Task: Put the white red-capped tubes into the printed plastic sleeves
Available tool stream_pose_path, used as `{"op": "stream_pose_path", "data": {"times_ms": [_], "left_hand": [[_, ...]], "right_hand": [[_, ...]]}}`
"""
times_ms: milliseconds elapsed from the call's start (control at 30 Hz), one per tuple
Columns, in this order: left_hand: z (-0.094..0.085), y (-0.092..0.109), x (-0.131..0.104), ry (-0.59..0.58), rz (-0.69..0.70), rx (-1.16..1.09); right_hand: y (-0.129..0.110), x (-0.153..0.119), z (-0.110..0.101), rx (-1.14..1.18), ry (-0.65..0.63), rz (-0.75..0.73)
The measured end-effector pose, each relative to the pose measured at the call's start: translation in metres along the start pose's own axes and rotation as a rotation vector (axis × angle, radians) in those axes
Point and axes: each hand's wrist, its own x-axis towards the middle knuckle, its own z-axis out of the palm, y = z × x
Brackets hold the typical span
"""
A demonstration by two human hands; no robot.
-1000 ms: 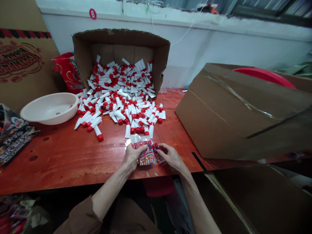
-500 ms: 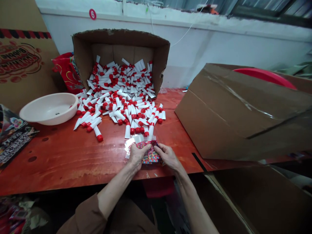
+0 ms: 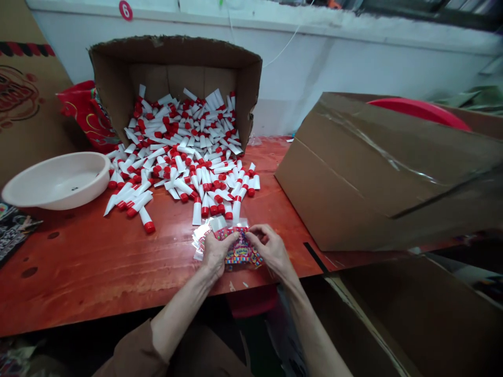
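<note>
My left hand (image 3: 215, 252) grips a small printed plastic packet (image 3: 238, 252) with a clear top strip, its thumb lying across the front. My right hand (image 3: 272, 252) is closed at the packet's right edge, thumb and forefinger pinched there and the other fingers curled. Clear, shiny plastic bags (image 3: 199, 240) stick out to the left, partly under my left hand. Just beyond the packet lies a heap of white tubes with red caps (image 3: 204, 175). The heap spills out of a tipped cardboard box (image 3: 176, 52).
A white plastic basin (image 3: 58, 180) stands on the red table (image 3: 118, 267) at left, near a dark printed package (image 3: 13, 233). Behind it is a red bag (image 3: 88, 115). At right, a large cardboard box (image 3: 377, 173) holds a red rounded thing (image 3: 420, 111).
The view has shifted, so the scene sits further left. My right fingers have curled more and lifted slightly at the packet's upper right, and more of its printed front shows.
</note>
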Motion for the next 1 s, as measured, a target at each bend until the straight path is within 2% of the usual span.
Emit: {"op": "stream_pose_path", "data": {"times_ms": [100,233,367,467,567,633,767,867,1000], "left_hand": [[0.004,-0.001,-0.002,-0.042,-0.022,-0.045],[0.001,-0.002,-0.001,-0.029,-0.005,-0.006],[-0.004,-0.003,0.000,-0.011,0.021,0.041],[-0.008,-0.002,0.000,0.010,0.040,0.058],[-0.011,0.000,-0.001,0.005,0.046,0.058],[-0.011,0.001,-0.001,-0.008,0.042,0.055],[-0.009,0.000,-0.004,-0.021,0.022,0.057],[-0.008,0.002,-0.006,-0.015,0.020,0.055],[-0.014,0.005,-0.005,-0.013,0.027,0.022]], "right_hand": [[0.001,0.002,0.011,0.229,-0.157,0.104],[0.013,0.004,0.015,0.413,-0.210,0.185],[0.018,0.002,0.009,0.448,-0.281,0.206],[0.017,0.001,-0.001,0.391,-0.318,0.179],[0.014,0.000,-0.010,0.266,-0.318,0.098],[0.010,0.000,-0.012,0.210,-0.265,0.056],[0.002,0.001,0.000,0.251,-0.167,0.109],[0.001,0.004,0.011,0.331,-0.169,0.141],[0.006,0.006,0.016,0.347,-0.241,0.135]]}}
